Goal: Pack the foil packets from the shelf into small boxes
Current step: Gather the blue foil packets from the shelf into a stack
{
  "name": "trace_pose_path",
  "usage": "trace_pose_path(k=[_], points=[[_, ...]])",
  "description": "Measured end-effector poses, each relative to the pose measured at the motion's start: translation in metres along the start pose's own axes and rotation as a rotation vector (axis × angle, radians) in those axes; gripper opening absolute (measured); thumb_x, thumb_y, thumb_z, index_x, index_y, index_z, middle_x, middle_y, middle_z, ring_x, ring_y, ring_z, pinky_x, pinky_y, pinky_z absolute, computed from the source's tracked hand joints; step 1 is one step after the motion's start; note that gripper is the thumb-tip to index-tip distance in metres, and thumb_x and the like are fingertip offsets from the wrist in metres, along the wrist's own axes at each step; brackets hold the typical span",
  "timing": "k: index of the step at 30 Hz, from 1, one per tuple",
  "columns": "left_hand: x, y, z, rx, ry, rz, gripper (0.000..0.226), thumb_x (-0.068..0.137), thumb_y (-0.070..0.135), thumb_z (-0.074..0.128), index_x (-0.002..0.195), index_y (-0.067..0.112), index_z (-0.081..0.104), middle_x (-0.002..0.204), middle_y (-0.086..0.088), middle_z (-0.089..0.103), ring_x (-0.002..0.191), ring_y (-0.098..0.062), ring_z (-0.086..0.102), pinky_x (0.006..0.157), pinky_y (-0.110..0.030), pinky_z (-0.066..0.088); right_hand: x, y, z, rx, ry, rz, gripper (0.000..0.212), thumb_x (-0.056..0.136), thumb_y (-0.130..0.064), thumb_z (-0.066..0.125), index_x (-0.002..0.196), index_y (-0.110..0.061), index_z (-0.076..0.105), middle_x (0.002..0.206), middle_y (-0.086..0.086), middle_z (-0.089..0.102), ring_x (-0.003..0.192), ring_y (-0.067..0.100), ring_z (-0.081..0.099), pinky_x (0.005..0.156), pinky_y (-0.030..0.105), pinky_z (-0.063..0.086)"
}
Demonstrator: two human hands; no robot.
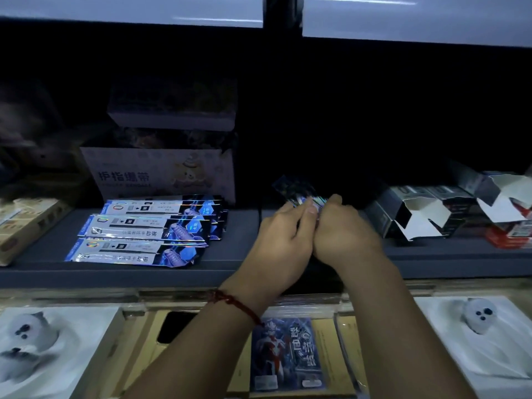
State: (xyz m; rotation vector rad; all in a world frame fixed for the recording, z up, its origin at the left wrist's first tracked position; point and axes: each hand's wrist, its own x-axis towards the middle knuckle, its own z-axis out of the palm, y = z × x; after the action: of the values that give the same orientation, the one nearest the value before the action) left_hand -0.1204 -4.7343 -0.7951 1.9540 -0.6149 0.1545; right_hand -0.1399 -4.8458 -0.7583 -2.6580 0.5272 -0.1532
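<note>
My left hand (pixel 283 237) and my right hand (pixel 344 230) meet over the middle of the dark shelf (pixel 43 251), both closed around a bunch of shiny foil packets (pixel 299 194) that stick up past my fingertips. Several long blue-and-silver foil packets (pixel 144 233) lie fanned in overlapping rows on the shelf to the left of my hands. Small dark boxes with white flaps standing open (pixel 414 214) are grouped on the shelf to the right; what they hold is hidden.
A pale carton with printed characters (pixel 161 174) stands behind the fanned packets, another box stacked on it. A tan box (pixel 26 223) lies at the far left. Below the shelf are plush toys on white sheets (pixel 478 318) and a blue hero-print pack (pixel 288 352).
</note>
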Motion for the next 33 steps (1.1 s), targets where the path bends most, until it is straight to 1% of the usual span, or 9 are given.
trace_pose_path(k=[4,7,10,13,15,21,24,28,33], points=[[0.012,-0.01,-0.003,0.158,-0.013,-0.066,0.041,0.107,0.032,0.047,0.143,0.015,0.059,0.137,-0.007,0.059,0.13,-0.019,0.052,0.107,-0.018,0.035,0.007,0.01,-0.005,0.102,-0.108,-0.082,0.025,0.093,-0.039,0.06,0.093,-0.016,0.052,0.113,0.016,0.054,0.11,0.038,0.056,0.078,0.029,0.038],[0.012,-0.016,-0.005,0.289,-0.004,-0.078,0.042,0.103,0.044,0.049,0.142,0.031,0.058,0.133,-0.005,0.054,0.128,-0.023,0.046,0.11,-0.026,0.033,0.008,0.019,-0.009,0.15,-0.136,-0.12,0.033,0.078,-0.051,0.072,0.077,-0.023,0.056,0.101,0.01,0.061,0.108,0.031,0.057,0.083,0.032,0.044],[0.013,-0.02,-0.007,0.221,0.055,-0.097,0.037,0.1,0.046,0.055,0.134,0.033,0.063,0.125,-0.005,0.048,0.124,-0.024,0.05,0.112,-0.031,0.037,0.012,0.03,-0.011,0.32,-0.167,-0.129,0.066,0.051,-0.069,0.078,0.098,-0.023,0.07,0.104,0.003,0.074,0.106,0.024,0.068,0.096,0.042,0.055],[0.012,-0.02,-0.011,0.207,0.07,-0.105,0.035,0.098,0.039,0.061,0.13,0.025,0.064,0.123,-0.002,0.049,0.119,-0.018,0.054,0.1,-0.017,0.036,0.011,0.04,-0.014,0.503,-0.262,-0.137,0.081,0.053,-0.058,0.089,0.122,-0.022,0.069,0.109,-0.005,0.077,0.104,0.012,0.072,0.102,0.041,0.055],[0.011,-0.021,-0.015,0.233,0.063,-0.074,0.035,0.096,0.031,0.065,0.13,0.022,0.062,0.123,-0.002,0.051,0.114,-0.015,0.055,0.088,-0.009,0.032,0.011,0.044,-0.017,0.556,-0.26,-0.154,0.097,0.053,-0.066,0.087,0.135,-0.022,0.062,0.121,-0.007,0.073,0.112,0.008,0.069,0.106,0.038,0.052],[0.007,-0.016,-0.014,0.154,0.175,0.014,0.022,0.099,0.025,0.063,0.118,0.025,0.073,0.112,0.0,0.051,0.087,0.007,0.052,0.077,0.005,0.031,0.016,0.045,-0.006,0.567,-0.07,-0.216,0.061,0.088,-0.05,0.073,0.14,-0.019,0.061,0.133,-0.003,0.066,0.121,0.012,0.063,0.111,0.042,0.047],[0.006,-0.018,-0.013,0.174,0.156,0.037,0.017,0.095,0.023,0.069,0.11,0.016,0.076,0.108,-0.001,0.053,0.08,0.008,0.055,0.069,0.002,0.036,0.02,0.048,-0.001,0.511,-0.052,-0.239,0.039,0.096,-0.034,0.069,0.132,-0.019,0.068,0.12,-0.002,0.072,0.114,0.014,0.067,0.107,0.041,0.05],[0.008,-0.021,-0.012,0.219,0.152,0.034,0.018,0.096,0.025,0.068,0.11,0.016,0.074,0.108,0.002,0.053,0.08,0.001,0.054,0.074,-0.001,0.036,0.021,0.051,0.002,0.473,-0.057,-0.267,0.031,0.093,-0.04,0.071,0.119,-0.022,0.075,0.079,-0.019,0.064,0.08,0.003,0.059,0.082,0.03,0.046],[0.003,-0.024,-0.006,0.351,0.272,0.071,0.014,0.091,0.024,0.067,0.102,0.016,0.069,0.102,-0.001,0.044,0.09,-0.021,0.053,0.083,-0.028,0.044,0.017,0.051,0.006,0.393,-0.008,-0.283,0.031,0.09,-0.039,0.076,0.119,-0.028,0.074,0.116,-0.01,0.054,0.112,0.012,0.06,0.101,0.034,0.049]])
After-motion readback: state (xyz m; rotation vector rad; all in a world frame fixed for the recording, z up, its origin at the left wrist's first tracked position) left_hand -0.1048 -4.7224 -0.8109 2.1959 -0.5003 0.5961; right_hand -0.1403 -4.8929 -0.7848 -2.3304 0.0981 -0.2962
